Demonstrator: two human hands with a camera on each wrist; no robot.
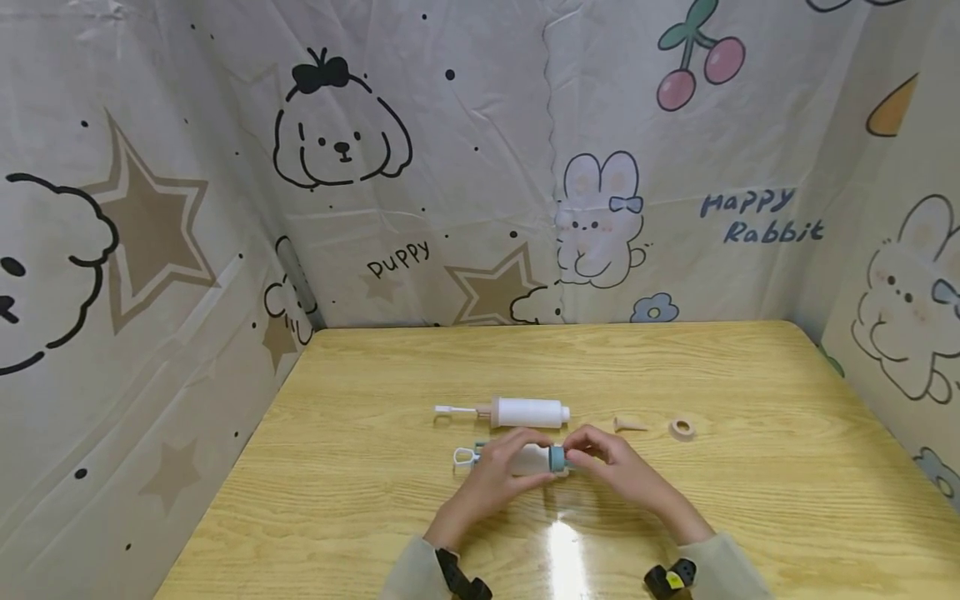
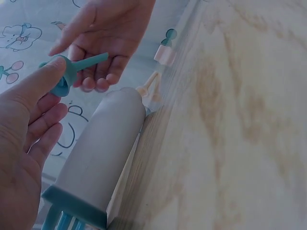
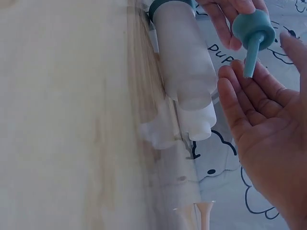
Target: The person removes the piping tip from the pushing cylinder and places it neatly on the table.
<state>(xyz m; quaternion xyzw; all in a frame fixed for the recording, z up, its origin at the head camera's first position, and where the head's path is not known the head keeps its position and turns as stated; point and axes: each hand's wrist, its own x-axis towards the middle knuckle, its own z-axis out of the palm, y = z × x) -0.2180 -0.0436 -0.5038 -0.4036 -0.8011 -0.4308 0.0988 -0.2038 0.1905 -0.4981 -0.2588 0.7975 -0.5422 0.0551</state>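
Note:
My left hand (image 1: 498, 467) pinches a teal nozzle cap (image 2: 68, 74) between thumb and fingers, its thin spout pointing toward the right hand. Below it on the table lies a white barrel (image 2: 103, 139) with a teal collar (image 2: 76, 208); a pale looped handle (image 1: 466, 456) shows at its left end. My right hand (image 3: 273, 115) has its palm turned up and fingers loosely extended, close by the spout. In the head view the teal cap overlaps the barrel's right end, and the left hand hides much of the barrel.
Behind the hands lies a second white barrel (image 1: 529, 412) with a beige collar and white rod. To its right are a small beige nozzle (image 1: 630, 425) and a beige ring (image 1: 682, 429). Printed cloth (image 1: 480, 167) hangs around the wooden table (image 1: 315, 483).

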